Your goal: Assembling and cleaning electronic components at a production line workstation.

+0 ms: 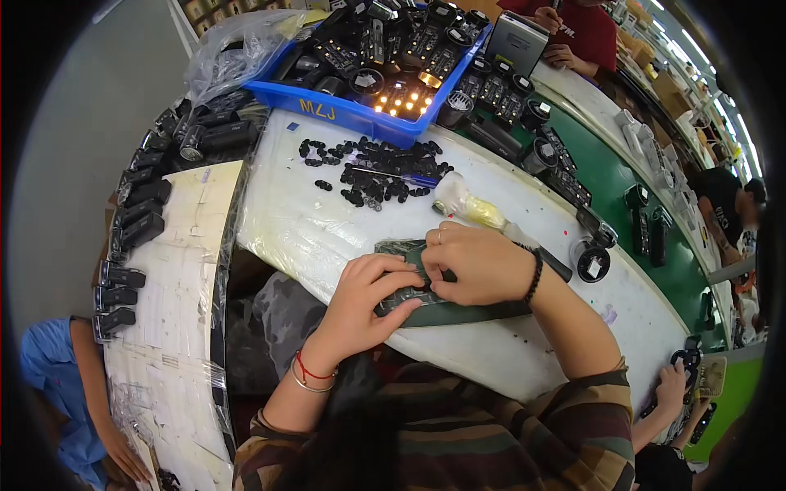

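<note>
Both my hands are over a dark green mat (471,314) at the near edge of the white worktable. My left hand (364,299) has its fingers curled on a dark piece on the mat, thumb on its near side. My right hand (483,260) is bent down against the left fingertips in a pinch; what it holds is hidden. Just beyond lies a long tool (483,214) with a whitish-yellow wrapped body, partly behind my right hand. Farther off, many small black parts (378,195) are scattered, with a blue-handled screwdriver (419,179) among them.
A blue bin (344,119) full of black devices stands at the far side. Black housings (147,193) line the left table. More devices (565,184) lie on the green conveyor (610,155) at right. Co-workers sit around: a blue sleeve (51,360) left, a hand (673,385) right.
</note>
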`<state>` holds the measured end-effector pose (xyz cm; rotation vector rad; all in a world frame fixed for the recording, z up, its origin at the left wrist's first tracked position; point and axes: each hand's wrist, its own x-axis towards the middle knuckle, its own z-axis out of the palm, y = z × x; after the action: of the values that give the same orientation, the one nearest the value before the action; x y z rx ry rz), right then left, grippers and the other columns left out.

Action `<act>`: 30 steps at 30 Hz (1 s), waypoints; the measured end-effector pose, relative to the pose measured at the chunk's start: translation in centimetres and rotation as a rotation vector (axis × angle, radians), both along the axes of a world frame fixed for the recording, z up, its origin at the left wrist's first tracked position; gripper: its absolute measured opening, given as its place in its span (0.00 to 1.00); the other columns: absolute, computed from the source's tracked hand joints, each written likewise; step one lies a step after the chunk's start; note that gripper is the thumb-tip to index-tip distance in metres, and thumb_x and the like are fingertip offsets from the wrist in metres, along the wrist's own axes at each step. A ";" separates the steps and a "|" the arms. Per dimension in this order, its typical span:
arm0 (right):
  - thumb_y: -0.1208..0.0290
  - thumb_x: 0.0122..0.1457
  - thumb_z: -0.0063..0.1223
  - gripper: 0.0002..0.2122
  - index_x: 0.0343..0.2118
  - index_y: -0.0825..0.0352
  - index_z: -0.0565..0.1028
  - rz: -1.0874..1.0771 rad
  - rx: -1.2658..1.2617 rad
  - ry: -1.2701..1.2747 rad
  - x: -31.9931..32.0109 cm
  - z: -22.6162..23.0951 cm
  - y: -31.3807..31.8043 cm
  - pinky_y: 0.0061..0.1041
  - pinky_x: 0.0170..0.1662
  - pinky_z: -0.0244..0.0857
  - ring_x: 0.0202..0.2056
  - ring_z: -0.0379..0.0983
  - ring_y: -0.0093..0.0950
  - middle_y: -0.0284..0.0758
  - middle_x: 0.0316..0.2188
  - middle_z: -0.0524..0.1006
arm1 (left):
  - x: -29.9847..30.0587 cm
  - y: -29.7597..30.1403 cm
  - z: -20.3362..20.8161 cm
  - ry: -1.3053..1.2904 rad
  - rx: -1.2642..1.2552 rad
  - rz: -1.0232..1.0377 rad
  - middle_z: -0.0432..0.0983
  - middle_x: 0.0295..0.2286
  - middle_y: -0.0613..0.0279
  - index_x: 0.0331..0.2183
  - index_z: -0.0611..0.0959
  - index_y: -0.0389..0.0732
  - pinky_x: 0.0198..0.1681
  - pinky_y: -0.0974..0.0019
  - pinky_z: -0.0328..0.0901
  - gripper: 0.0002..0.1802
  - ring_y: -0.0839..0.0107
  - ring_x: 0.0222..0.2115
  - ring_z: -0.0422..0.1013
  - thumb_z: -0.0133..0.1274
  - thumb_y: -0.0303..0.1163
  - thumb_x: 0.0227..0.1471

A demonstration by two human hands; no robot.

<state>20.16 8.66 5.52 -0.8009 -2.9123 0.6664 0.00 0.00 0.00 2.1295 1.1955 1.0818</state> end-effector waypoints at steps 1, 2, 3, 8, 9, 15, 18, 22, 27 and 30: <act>0.69 0.47 0.57 0.06 0.25 0.63 0.72 -0.005 -0.026 0.010 -0.2 0.2 0.3 0.32 0.41 0.63 0.36 0.68 0.34 0.35 0.28 0.70 | -0.1 0.1 -0.2 0.013 0.052 -0.004 0.74 0.40 0.62 0.36 0.82 0.46 0.50 0.60 0.58 0.13 0.62 0.47 0.68 0.62 0.31 0.44; 0.71 0.47 0.57 0.07 0.26 0.64 0.71 -0.093 -0.044 -0.011 -0.3 0.6 0.2 0.32 0.40 0.63 0.36 0.68 0.35 0.35 0.28 0.71 | -0.1 0.3 -0.2 0.025 0.104 -0.009 0.74 0.40 0.64 0.33 0.83 0.45 0.49 0.60 0.59 0.10 0.62 0.47 0.69 0.62 0.31 0.44; 0.71 0.47 0.58 0.07 0.27 0.64 0.70 -0.096 -0.093 0.041 -0.1 0.5 0.0 0.32 0.40 0.63 0.36 0.68 0.35 0.35 0.29 0.71 | 0.0 0.1 -0.2 0.028 0.105 -0.005 0.74 0.40 0.64 0.33 0.83 0.45 0.49 0.60 0.59 0.10 0.62 0.47 0.69 0.62 0.31 0.44; 0.68 0.49 0.62 0.09 0.31 0.62 0.74 -0.034 -0.003 0.377 1.7 -0.8 -2.0 0.31 0.41 0.63 0.37 0.68 0.36 0.35 0.33 0.71 | 0.1 -0.1 0.6 0.097 0.165 0.012 0.75 0.39 0.63 0.31 0.83 0.44 0.47 0.61 0.61 0.08 0.62 0.44 0.70 0.62 0.32 0.44; 0.67 0.48 0.63 0.09 0.29 0.62 0.75 0.024 0.130 0.393 2.1 -1.7 -2.3 0.31 0.42 0.63 0.39 0.69 0.36 0.34 0.35 0.72 | -0.1 0.2 0.9 0.104 0.174 0.008 0.75 0.39 0.63 0.31 0.83 0.44 0.47 0.61 0.61 0.08 0.62 0.44 0.70 0.62 0.32 0.44; 0.66 0.47 0.65 0.10 0.29 0.62 0.75 -0.022 0.238 0.467 2.9 -3.3 -2.9 0.33 0.42 0.62 0.39 0.69 0.36 0.35 0.38 0.72 | -0.9 10.4 4.4 0.003 0.306 0.026 0.76 0.37 0.54 0.34 0.81 0.38 0.48 0.59 0.64 0.11 0.56 0.41 0.72 0.59 0.29 0.46; 0.65 0.48 0.64 0.10 0.29 0.62 0.75 0.004 0.236 0.494 2.7 -3.0 -2.9 0.32 0.41 0.62 0.38 0.68 0.36 0.35 0.37 0.72 | -2.2 20.0 5.8 0.078 0.509 0.283 0.74 0.41 0.50 0.42 0.76 0.36 0.48 0.57 0.63 0.20 0.51 0.43 0.69 0.59 0.34 0.46; 0.64 0.49 0.63 0.11 0.31 0.61 0.74 -0.007 0.244 0.504 2.9 -3.3 -3.1 0.32 0.41 0.62 0.38 0.68 0.35 0.34 0.37 0.72 | -1.8 29.9 7.0 0.346 0.430 0.740 0.74 0.41 0.43 0.46 0.74 0.32 0.48 0.52 0.64 0.35 0.46 0.44 0.69 0.62 0.47 0.42; 0.62 0.51 0.61 0.11 0.32 0.61 0.73 -0.006 0.233 0.521 2.8 -4.1 -3.2 0.31 0.44 0.61 0.40 0.68 0.32 0.33 0.38 0.71 | -3.7 36.0 5.0 0.314 0.001 0.855 0.74 0.43 0.42 0.46 0.75 0.35 0.53 0.53 0.62 0.39 0.44 0.48 0.68 0.62 0.53 0.36; 0.61 0.52 0.60 0.12 0.35 0.62 0.74 0.012 0.225 0.550 2.7 -3.7 -3.5 0.31 0.46 0.61 0.43 0.68 0.33 0.33 0.40 0.71 | -6.4 36.1 5.9 -0.070 0.039 0.796 0.76 0.41 0.44 0.47 0.76 0.30 0.48 0.60 0.66 0.45 0.56 0.43 0.73 0.65 0.55 0.33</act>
<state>22.85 5.19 1.83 -0.4787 -2.4327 0.4544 -6.39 36.06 5.86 1.6218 2.0729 1.4741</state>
